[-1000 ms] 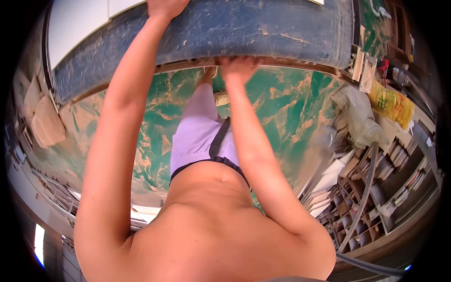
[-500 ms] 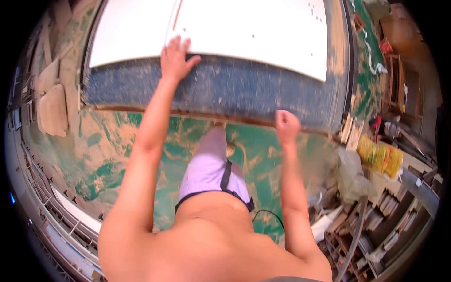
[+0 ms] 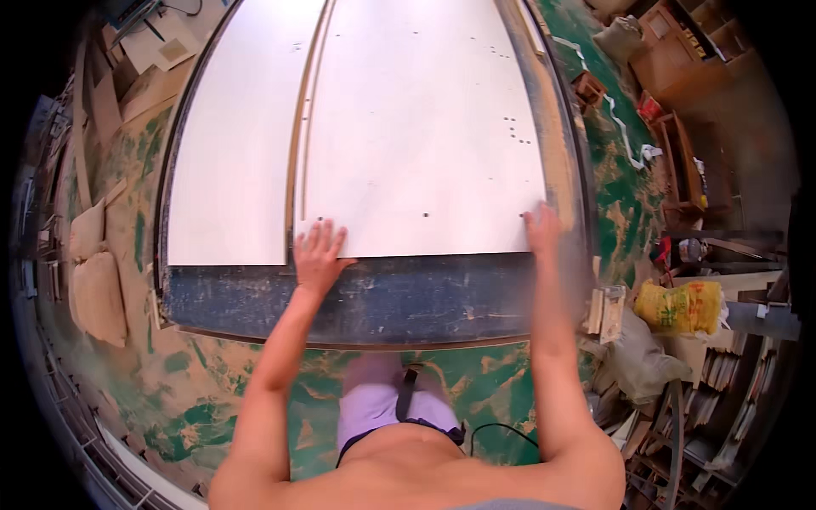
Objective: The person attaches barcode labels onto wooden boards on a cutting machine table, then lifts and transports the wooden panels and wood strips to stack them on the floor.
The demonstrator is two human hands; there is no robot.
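A long white panel [image 3: 416, 153] with small dark holes lies flat on a worn, dark blue table [image 3: 399, 297]. My left hand [image 3: 320, 257] rests over its near left corner, fingers spread and pointing away from me. At the near right corner is my right hand [image 3: 546, 229], its fingertips by the panel's side edge. That hand is smeared by motion, so its grip is unclear. Left of the panel, across a narrow gap with a brown strip, lies a second white panel [image 3: 229, 170].
Sawdust covers the table's right margin [image 3: 557, 136] and patches of the green floor [image 3: 204, 416]. At right are a yellow sack [image 3: 680, 308], a wooden cabinet frame [image 3: 680, 161] and stacked offcuts [image 3: 705, 382]. Stuffed sacks [image 3: 98, 293] stand on the left. A black cable [image 3: 501, 427] trails near my waist.
My right hand has moved from the table's near edge, where it was curled, to the panel's right corner. My left hand stays at the left corner. The view now takes in more of the table's far part.
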